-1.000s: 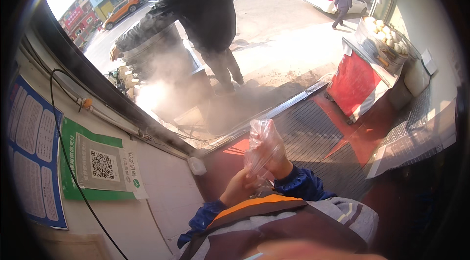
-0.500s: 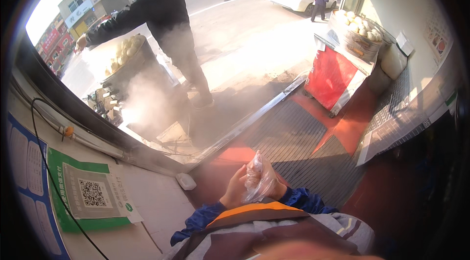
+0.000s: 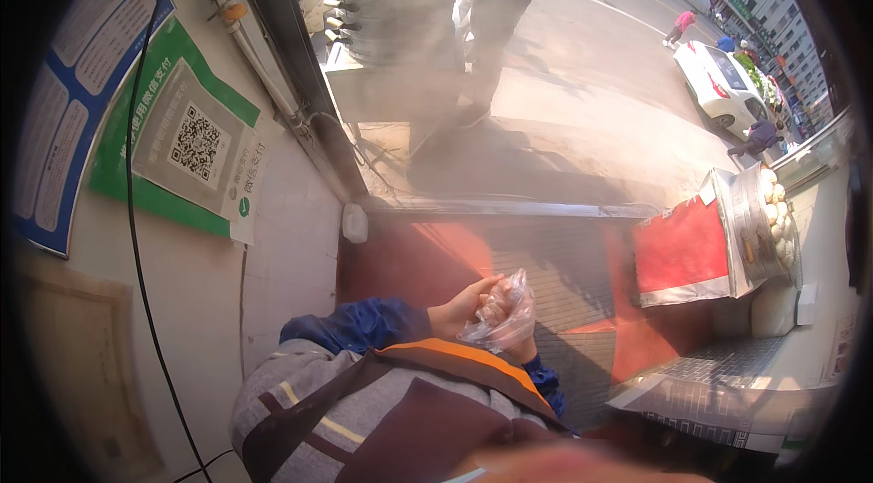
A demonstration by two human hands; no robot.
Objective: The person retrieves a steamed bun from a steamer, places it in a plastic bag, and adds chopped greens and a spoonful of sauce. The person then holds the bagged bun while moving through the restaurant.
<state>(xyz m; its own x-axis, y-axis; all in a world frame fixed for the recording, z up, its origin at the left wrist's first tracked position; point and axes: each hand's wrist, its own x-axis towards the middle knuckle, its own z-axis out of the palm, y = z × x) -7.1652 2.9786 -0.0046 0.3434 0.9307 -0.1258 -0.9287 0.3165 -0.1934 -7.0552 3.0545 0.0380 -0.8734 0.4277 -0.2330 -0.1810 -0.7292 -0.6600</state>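
In front of my apron, both hands are together at a crumpled clear plastic bag [image 3: 511, 319]. My left hand [image 3: 455, 311] comes in from the left in a blue sleeve, its fingers closed at the bag's upper side. The plastic covers much of my right hand [image 3: 520, 348], whose curled fingers show only partly through it. Whether the plastic is a plain bag or a thin glove is hard to make out. Nothing else shows in either hand.
Beyond the metal door sill [image 3: 546, 208], steam rises round stacked steamers [image 3: 400, 15] with a person standing beside them. A red-draped stand [image 3: 682, 251] bears another steamer of buns [image 3: 777, 215] at right. A white wall [image 3: 282, 237] with a green code poster [image 3: 136, 151] runs along the left.
My view has swung round, so the doorway now lies straight across and the red stand sits farther right and lower. Both hands stay together at the plastic bag.
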